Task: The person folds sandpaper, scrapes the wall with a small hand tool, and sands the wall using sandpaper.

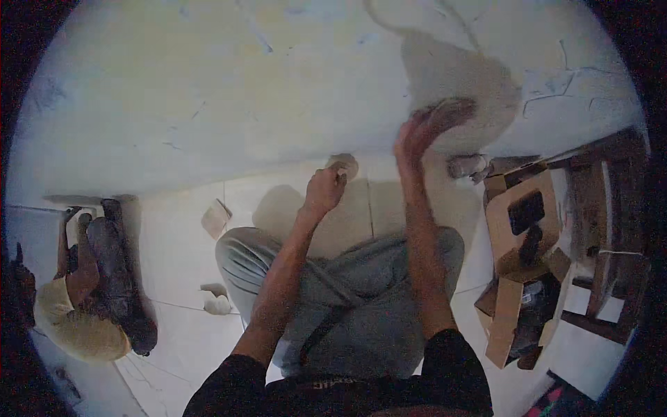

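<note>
Before me rises a pale, scuffed wall, met at its base by the light tiled floor. My left hand is low near that base, its fingers curled. At its fingertips is a round tan patch; whether this is a small object or a shadow I cannot tell. Higher and to the right, my right hand reaches to the wall, blurred, with fingers pointing right. Whether anything lies under its palm is hidden. A large shadow falls on the wall around it. My crossed legs are in grey trousers.
Left of my knee lie a small tan packet and a white cup-like object. A clear container sits by the wall. An open cardboard box and a dark wooden frame stand right. Another person sits far left.
</note>
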`<state>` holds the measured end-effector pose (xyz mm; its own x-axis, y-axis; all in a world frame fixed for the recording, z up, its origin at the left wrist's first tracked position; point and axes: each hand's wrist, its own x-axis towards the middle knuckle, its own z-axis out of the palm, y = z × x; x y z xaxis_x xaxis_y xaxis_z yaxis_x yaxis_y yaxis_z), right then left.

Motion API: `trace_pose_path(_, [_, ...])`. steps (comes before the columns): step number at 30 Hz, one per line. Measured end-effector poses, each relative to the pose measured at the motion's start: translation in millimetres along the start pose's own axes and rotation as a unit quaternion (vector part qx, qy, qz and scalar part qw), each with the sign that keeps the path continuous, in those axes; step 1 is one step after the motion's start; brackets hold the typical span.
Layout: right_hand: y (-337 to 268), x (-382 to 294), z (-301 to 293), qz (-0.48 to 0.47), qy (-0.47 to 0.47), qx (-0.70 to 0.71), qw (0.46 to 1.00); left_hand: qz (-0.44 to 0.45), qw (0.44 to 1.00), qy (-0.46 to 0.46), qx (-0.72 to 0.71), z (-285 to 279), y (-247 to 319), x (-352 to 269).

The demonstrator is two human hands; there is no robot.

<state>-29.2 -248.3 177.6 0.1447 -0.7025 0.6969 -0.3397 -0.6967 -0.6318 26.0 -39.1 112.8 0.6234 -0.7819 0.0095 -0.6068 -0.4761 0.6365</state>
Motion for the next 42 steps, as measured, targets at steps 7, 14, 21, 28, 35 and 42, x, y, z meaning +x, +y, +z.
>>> trace_pose_path(7, [37,-48,2,-0.092,-0.195,-0.227,0.95,0.045,0.999,0.004,-0.004,5,12,9])
trace_pose_path(14, [19,-68,19,-0.033,-0.129,0.035,0.99,0.017,0.999,-0.047,-0.018,5,-7,3])
trace_pose_path(21, [34,-104,12,-0.183,-0.262,-0.122,0.94,0.027,0.999,-0.039,0.01,10,-10,7])
trace_pose_path(28, [26,-87,9,-0.076,-0.217,-0.082,0.97,0.004,0.998,-0.055,-0.005,6,-2,7])
trace_pose_path(35, [0,-53,5,-0.082,-0.128,-0.051,0.987,0.028,0.998,-0.035,-0.043,9,-7,0])
trace_pose_path(42, [-14,-112,-13,-0.087,-0.287,-0.085,0.95,0.019,1.0,0.002,-0.011,10,-12,4])
